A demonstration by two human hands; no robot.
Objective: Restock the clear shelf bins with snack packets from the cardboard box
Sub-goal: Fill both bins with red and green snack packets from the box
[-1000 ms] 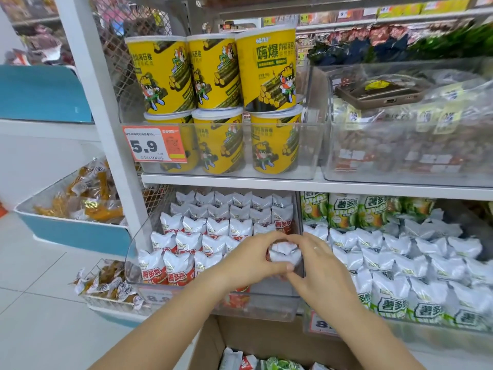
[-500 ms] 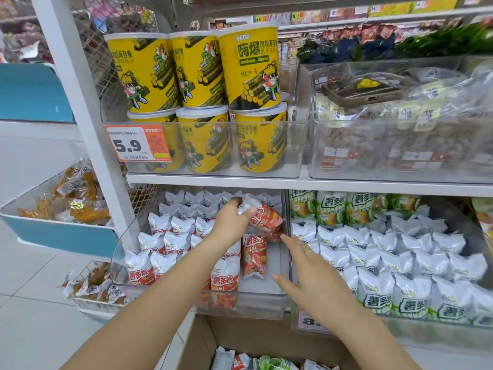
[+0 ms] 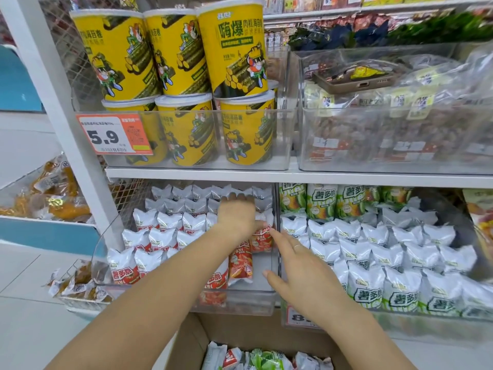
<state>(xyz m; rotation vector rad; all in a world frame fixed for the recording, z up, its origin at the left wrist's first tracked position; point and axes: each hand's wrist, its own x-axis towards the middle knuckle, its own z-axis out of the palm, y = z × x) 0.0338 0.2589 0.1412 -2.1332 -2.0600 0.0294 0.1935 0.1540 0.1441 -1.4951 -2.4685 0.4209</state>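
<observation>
1. Left hand [image 3: 237, 214] reaching deep into clear plastic shelf bin [image 3: 234, 303], fingers curled over red-and-white snack packets [image 3: 241, 263]; grip itself hidden.
2. Right hand [image 3: 298, 265] open, fingers spread, just right of those packets.
3. Brown cardboard box [image 3: 197, 340] below both wrists.

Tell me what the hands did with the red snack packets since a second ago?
The left hand carried a red packet from the front of the clear bin back to the rows and now pushes it in with the fingers spread. The right hand let go and opened beside the bin. The yellow tubs and cardboard box stayed put.
</observation>
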